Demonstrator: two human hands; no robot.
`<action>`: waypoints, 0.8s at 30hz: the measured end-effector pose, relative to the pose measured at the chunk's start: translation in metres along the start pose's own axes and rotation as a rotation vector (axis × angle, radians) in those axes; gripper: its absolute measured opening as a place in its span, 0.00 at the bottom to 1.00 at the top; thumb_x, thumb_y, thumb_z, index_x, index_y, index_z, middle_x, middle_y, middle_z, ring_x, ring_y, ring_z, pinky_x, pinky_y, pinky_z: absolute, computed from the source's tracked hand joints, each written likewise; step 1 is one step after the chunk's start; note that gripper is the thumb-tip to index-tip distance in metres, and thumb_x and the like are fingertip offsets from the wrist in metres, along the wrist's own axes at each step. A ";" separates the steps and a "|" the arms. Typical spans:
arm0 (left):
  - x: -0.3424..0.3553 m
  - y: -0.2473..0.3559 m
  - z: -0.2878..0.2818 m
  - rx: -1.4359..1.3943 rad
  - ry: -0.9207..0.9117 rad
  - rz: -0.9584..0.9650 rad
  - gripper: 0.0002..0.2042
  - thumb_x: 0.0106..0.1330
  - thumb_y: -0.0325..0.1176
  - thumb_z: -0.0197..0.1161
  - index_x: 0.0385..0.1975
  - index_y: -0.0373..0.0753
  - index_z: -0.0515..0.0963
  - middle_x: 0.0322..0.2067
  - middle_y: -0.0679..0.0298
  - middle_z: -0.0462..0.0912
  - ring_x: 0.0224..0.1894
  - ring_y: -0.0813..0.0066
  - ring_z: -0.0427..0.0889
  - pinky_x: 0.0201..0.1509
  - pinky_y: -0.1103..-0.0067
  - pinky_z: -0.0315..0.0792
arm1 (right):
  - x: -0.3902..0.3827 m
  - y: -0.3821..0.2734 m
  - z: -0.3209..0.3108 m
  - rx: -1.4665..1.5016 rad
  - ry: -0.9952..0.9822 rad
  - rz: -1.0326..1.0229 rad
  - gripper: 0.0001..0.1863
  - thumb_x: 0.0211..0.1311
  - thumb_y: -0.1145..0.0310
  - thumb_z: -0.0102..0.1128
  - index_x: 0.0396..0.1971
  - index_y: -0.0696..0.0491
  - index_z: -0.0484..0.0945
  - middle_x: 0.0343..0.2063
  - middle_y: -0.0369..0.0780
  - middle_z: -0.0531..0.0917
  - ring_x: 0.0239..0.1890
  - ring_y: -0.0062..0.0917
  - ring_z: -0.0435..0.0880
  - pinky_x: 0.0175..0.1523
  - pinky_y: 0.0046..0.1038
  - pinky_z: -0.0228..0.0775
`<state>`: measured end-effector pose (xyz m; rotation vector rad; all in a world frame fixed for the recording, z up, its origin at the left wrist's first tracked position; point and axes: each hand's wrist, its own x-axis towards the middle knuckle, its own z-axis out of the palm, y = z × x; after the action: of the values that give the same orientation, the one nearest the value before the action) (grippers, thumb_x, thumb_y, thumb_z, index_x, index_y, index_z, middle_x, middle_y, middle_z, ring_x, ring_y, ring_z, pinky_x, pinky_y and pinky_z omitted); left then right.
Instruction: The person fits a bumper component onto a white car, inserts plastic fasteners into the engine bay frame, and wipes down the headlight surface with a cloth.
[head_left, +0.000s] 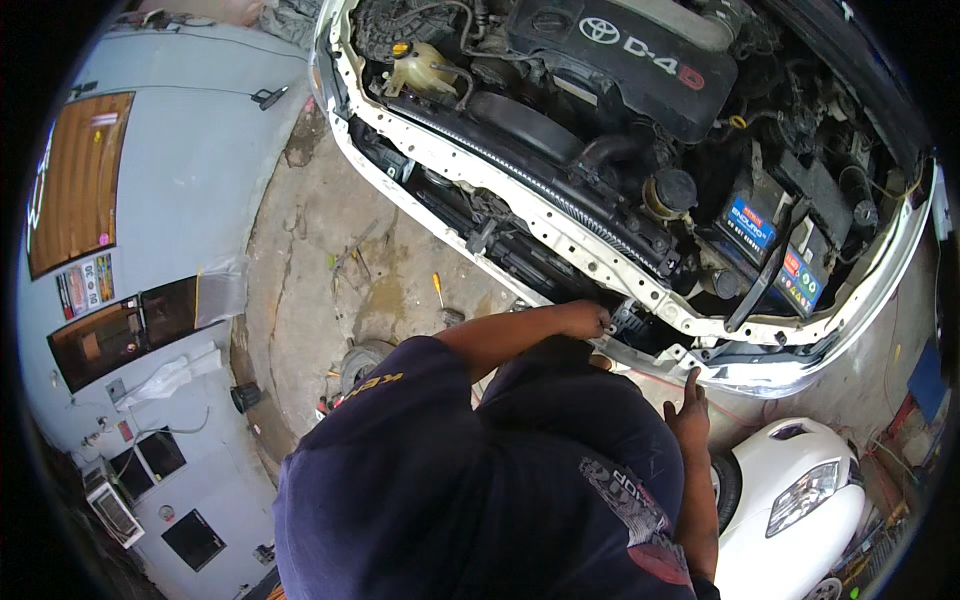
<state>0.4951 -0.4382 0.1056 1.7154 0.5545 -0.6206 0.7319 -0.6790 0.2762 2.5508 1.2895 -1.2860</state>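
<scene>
I stand at the front of a white car with its engine bay exposed. My left hand (588, 320) is at the gap below the white front crossmember (590, 268), next to a dark bracket (628, 318). Its fingers are curled closed, and what they hold, if anything, is too small to make out. Further right, my right hand (688, 412) has its index finger stretched up to the white bumper edge (655, 366) and its thumb apart. Nothing shows in that hand. Close to it, a headlight (770, 375) sits at the car's front corner.
The engine bay holds a black engine cover (620, 65), a coolant reservoir (425, 75) and a battery (765, 245). A yellow-handled screwdriver (437, 288) lies on the concrete floor (300, 240). Another white car (800, 500) stands at lower right, near a red hose (735, 416).
</scene>
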 end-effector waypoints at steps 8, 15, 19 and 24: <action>-0.067 0.058 -0.069 -0.123 -0.053 0.082 0.14 0.75 0.33 0.57 0.57 0.37 0.77 0.43 0.56 0.85 0.43 0.65 0.86 0.52 0.69 0.78 | 0.000 0.011 0.001 0.000 0.022 0.042 0.56 0.59 0.62 0.70 0.78 0.56 0.40 0.65 0.60 0.70 0.64 0.57 0.72 0.66 0.48 0.68; -0.098 0.100 -0.110 -0.538 -0.090 0.016 0.17 0.71 0.20 0.54 0.59 0.31 0.74 0.52 0.52 0.79 0.46 0.67 0.87 0.49 0.74 0.82 | 0.003 -0.001 -0.005 -0.038 0.057 0.080 0.54 0.59 0.59 0.68 0.77 0.60 0.43 0.63 0.63 0.71 0.64 0.57 0.71 0.68 0.45 0.68; -0.105 0.123 -0.123 -0.618 -0.046 0.017 0.17 0.72 0.20 0.54 0.60 0.31 0.73 0.55 0.48 0.76 0.50 0.63 0.87 0.52 0.73 0.82 | 0.004 -0.009 -0.005 0.031 0.054 0.106 0.53 0.60 0.58 0.67 0.76 0.62 0.46 0.63 0.62 0.71 0.64 0.57 0.72 0.67 0.45 0.69; -0.101 0.137 -0.138 -0.551 0.015 -0.006 0.13 0.73 0.25 0.59 0.55 0.34 0.76 0.52 0.55 0.80 0.45 0.69 0.87 0.47 0.76 0.81 | 0.002 -0.010 0.002 0.052 0.074 0.134 0.53 0.60 0.58 0.68 0.76 0.62 0.46 0.64 0.62 0.71 0.65 0.57 0.72 0.67 0.45 0.69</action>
<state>0.5253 -0.3374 0.2985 1.1997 0.6699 -0.4088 0.7249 -0.6718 0.2765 2.6916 1.0880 -1.2271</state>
